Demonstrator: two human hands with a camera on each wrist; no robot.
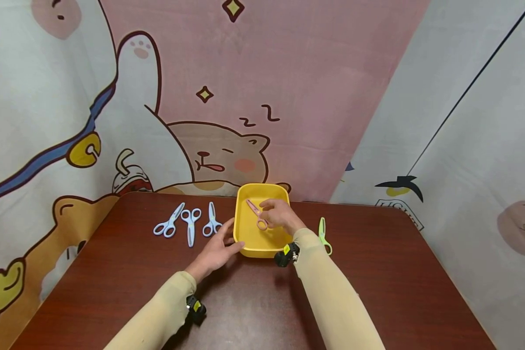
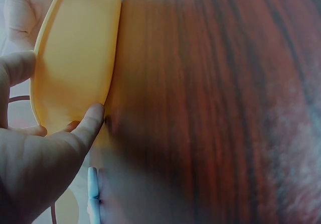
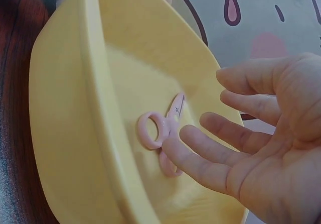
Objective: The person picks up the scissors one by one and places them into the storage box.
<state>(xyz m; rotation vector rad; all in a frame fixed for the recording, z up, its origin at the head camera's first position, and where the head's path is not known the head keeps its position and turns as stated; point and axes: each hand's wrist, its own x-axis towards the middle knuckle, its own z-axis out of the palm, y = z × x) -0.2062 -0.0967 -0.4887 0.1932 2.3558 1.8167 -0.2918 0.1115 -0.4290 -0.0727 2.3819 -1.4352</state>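
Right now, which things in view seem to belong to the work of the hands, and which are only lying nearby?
Apparently in the work:
- yellow bin, touched by the left hand
- pink scissors inside it, near the right hand

Apparently just lying about:
- three blue scissors
- green scissors

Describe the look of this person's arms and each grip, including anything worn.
The left arm wears a long, pale-yellow fabric sleeve; the right has a matching pale-yellow sleeve. Each reaches the wrist. A small, boxy black device with a yellow patch sits at the left wrist, and a similar black device at the right. The left grip and right grip are ungloved hands.
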